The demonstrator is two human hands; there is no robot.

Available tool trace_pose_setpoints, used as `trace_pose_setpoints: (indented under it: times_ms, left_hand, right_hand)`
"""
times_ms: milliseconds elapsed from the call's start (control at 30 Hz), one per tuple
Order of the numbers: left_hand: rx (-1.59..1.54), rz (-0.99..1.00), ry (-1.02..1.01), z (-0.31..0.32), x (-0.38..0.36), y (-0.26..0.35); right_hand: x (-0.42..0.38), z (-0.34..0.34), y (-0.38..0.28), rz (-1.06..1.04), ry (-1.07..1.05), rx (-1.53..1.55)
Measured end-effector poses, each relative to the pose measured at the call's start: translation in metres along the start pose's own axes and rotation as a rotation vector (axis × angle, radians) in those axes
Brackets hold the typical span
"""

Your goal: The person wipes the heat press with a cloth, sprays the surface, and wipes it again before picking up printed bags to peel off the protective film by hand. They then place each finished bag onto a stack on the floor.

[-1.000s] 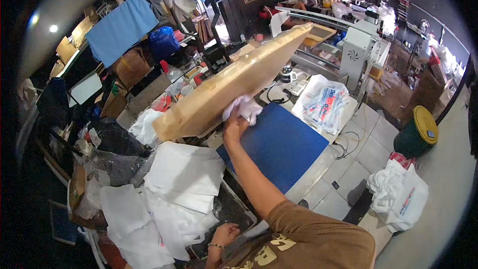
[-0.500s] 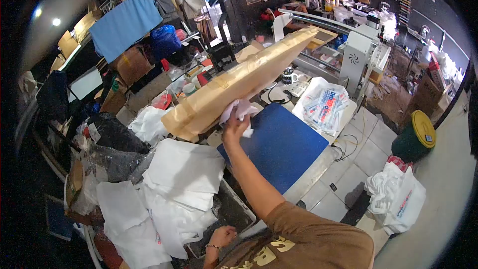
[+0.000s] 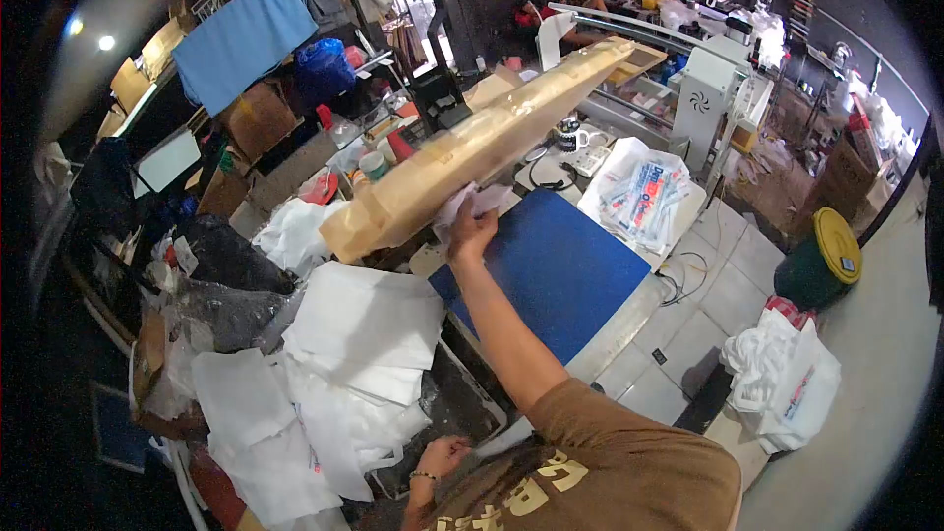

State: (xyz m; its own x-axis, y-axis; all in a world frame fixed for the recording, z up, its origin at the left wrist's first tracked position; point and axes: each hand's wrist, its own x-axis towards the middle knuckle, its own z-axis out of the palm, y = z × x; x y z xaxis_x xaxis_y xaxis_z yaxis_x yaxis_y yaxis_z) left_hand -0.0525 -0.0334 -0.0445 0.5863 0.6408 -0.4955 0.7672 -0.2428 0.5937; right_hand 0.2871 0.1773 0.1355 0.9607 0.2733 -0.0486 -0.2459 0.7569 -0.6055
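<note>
My right hand point(image 3: 474, 233) is closed on a crumpled white cloth point(image 3: 489, 200), pressing it against the underside of a raised, tilted frame point(image 3: 462, 162) covered in brown tape. Beneath the frame lies a flat blue board point(image 3: 560, 280) on a pale table. My left hand point(image 3: 444, 456), with a bracelet at the wrist, hangs low near a dark tray point(image 3: 462, 398); its fingers are loosely curled and nothing shows in them. Beside it lie several white fabric bags point(image 3: 364, 329), some with loop handles.
Printed white bags point(image 3: 644, 197) are stacked at the table's right end, near a mug point(image 3: 570, 136). A white machine point(image 3: 703, 103) stands behind. To the right are a green bin with a yellow lid point(image 3: 836, 246) and a bundle of white bags point(image 3: 782, 374). Black plastic point(image 3: 231, 261) lies left.
My right hand and the cloth have shifted slightly up along the frame's underside. The view has moved a little. My left hand stays low beside the tray.
</note>
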Motion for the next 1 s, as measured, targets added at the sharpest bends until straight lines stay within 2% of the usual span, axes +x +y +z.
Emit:
trace_pose_setpoints:
  times_ms: [33,100,133,167,233,300,367,400,433,533,600,633,700,767,833,867,933,967,1000]
  left_hand:
    - [0.004,0.014,0.010,-0.003,0.003,-0.004]
    - [0.019,0.024,0.029,-0.006,0.005,-0.007]
    - [0.027,0.022,0.042,-0.003,0.001,-0.010]
    - [0.022,0.017,0.042,-0.004,-0.002,-0.009]
    - [-0.019,-0.048,0.026,-0.004,-0.009,-0.004]
    - [0.054,-0.006,0.010,-0.002,-0.011,-0.011]
    - [0.137,0.047,-0.001,-0.005,-0.006,-0.020]
    - [0.178,0.066,0.019,-0.005,-0.005,-0.025]
    - [0.217,0.084,0.041,-0.006,-0.006,-0.029]
    - [0.124,0.006,0.050,-0.016,-0.018,-0.006]
    - [0.152,0.006,0.026,-0.013,-0.018,-0.013]
    - [0.186,0.005,-0.004,-0.011,-0.018,-0.017]
    - [0.176,-0.005,-0.043,-0.007,-0.015,-0.024]
    - [0.172,-0.014,-0.080,-0.004,-0.015,-0.030]
    - [0.128,0.056,-0.037,-0.002,-0.011,-0.033]
    - [0.128,0.056,-0.037,-0.003,-0.011,-0.030]
    - [0.088,-0.004,-0.053,-0.003,-0.014,-0.025]
    - [0.086,-0.007,-0.053,-0.004,-0.016,-0.025]
    - [0.095,-0.010,-0.054,-0.004,-0.015,-0.024]
  right_hand:
    - [0.007,0.002,0.002,0.007,0.028,-0.012]
    - [0.009,0.010,-0.034,-0.182,-0.014,0.052]
    - [-0.009,0.022,-0.077,-0.183,-0.037,0.070]
    - [-0.023,0.030,-0.084,-0.176,-0.040,0.066]
    - [-0.056,0.044,-0.076,-0.360,0.027,0.136]
    - [-0.089,0.034,-0.047,-0.979,-0.145,-0.493]
    - [-0.111,0.037,-0.081,-0.755,-0.410,-0.058]
    - [-0.106,0.042,-0.091,-0.766,-0.310,-0.098]
    - [-0.101,0.048,-0.105,-0.534,-0.251,0.141]
    - [-0.082,0.052,-0.128,-0.571,-0.241,-0.018]
    - [-0.094,0.065,-0.125,-0.360,-0.133,0.129]
    - [-0.099,0.063,-0.114,-0.360,-0.134,0.127]
    - [-0.101,0.038,-0.077,-0.792,-0.365,-0.116]
    - [-0.079,0.009,-0.027,-0.642,-0.338,-0.278]
    - [-0.069,0.002,0.035,-0.432,-0.158,0.038]
    - [-0.061,0.002,0.039,-0.432,-0.157,0.037]
    - [-0.045,0.003,0.051,0.037,-0.103,0.159]
    - [-0.036,-0.006,0.089,0.040,-0.103,0.158]
    - [-0.021,-0.017,0.149,0.266,-0.242,0.300]
